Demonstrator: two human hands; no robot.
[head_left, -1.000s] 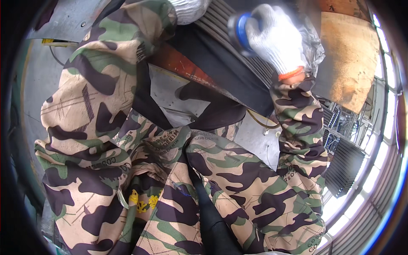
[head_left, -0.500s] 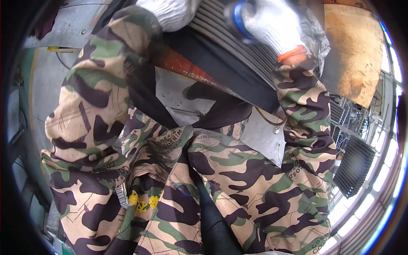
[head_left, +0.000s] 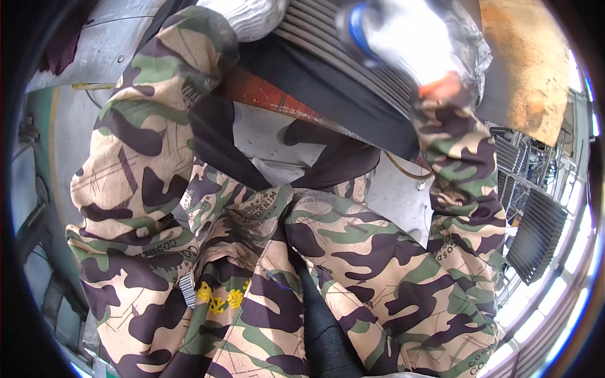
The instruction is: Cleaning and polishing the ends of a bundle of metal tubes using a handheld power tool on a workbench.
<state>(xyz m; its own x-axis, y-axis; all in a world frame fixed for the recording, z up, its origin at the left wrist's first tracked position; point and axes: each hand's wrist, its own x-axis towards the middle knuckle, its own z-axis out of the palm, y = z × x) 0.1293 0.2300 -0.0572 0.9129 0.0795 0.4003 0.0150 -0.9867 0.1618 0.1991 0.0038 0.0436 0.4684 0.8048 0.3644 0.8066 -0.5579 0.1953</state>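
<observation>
My left hand [head_left: 252, 16], in a white knit glove, lies at the top edge beside the near left end of a stack of grey-brown ribbed strips [head_left: 328, 34]. Its fingers are cut off by the picture's edge. My right hand [head_left: 409, 41], also white-gloved with an orange cuff, is over the strips, farther right and smeared by motion. At its left side it grips a round thing with a blue rim [head_left: 361, 33]; its exact kind is blurred. A black sheet [head_left: 315, 82] lies along the near side of the strips.
A red-painted worn edge [head_left: 271, 94] runs under the black sheet. Crumpled clear plastic [head_left: 472, 50] lies by my right wrist, with a stained tan board [head_left: 526, 63] beyond. More ribbed strips [head_left: 539, 236] stand at the far right. A grey metal surface [head_left: 120, 38] is at upper left.
My right hand and the blue-rimmed thing have shifted slightly, still over the strips. My left hand sits a little higher and farther left in view. The whole view has tilted slightly.
</observation>
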